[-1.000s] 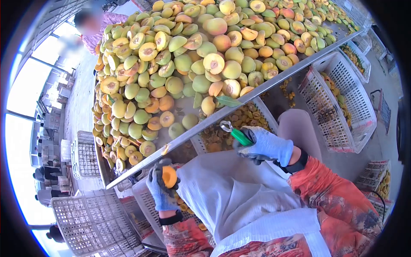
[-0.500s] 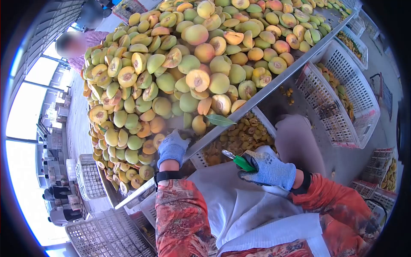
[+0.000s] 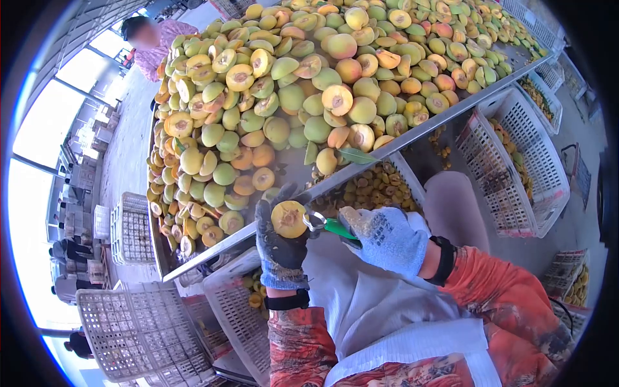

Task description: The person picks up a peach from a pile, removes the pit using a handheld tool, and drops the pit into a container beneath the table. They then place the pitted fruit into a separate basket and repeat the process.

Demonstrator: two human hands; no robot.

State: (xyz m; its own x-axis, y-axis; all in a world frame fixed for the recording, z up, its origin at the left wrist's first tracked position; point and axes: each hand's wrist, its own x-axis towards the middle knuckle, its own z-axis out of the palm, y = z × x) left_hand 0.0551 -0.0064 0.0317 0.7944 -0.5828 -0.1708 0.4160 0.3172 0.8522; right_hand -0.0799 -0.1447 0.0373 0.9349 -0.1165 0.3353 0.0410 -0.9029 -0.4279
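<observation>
Head view: shows the left hand (image 3: 282, 248) closed round a fruit half (image 3: 288, 219), with dark coated fingers mostly behind and beside the skin, and the cut face turned up toward the camera with a brown stone at its middle. Shows the right hand (image 3: 390, 242) wrapped round the green handle (image 3: 340, 228) of a small tool, with its metal loop (image 3: 315, 221) pointing at the left hand and lying at the near edge of the cut face; cannot tell how far in, if at all. Beyond the left hand, holds a heap of whole and cut fruit (image 3: 251, 116) on the table (image 3: 387, 149), with a green leaf (image 3: 356, 156) by the rim. Just past the right hand, under that rim, has a crate (image 3: 409, 179) of small brownish pieces; farther to the right, another crate (image 3: 548, 171) part filled with fruit. Below the left hand, has a white crate (image 3: 238, 303) beside the apron (image 3: 361, 309). Across the table, shows a person in a pink top (image 3: 177, 29). As for handling, looks light and fairly firm, but likely slick with juice on the cut side and easily bruised; best cupped by the skin round the outer curve, with modest pressure, keeping fingertips off the cut face and clear of the loop.
</observation>
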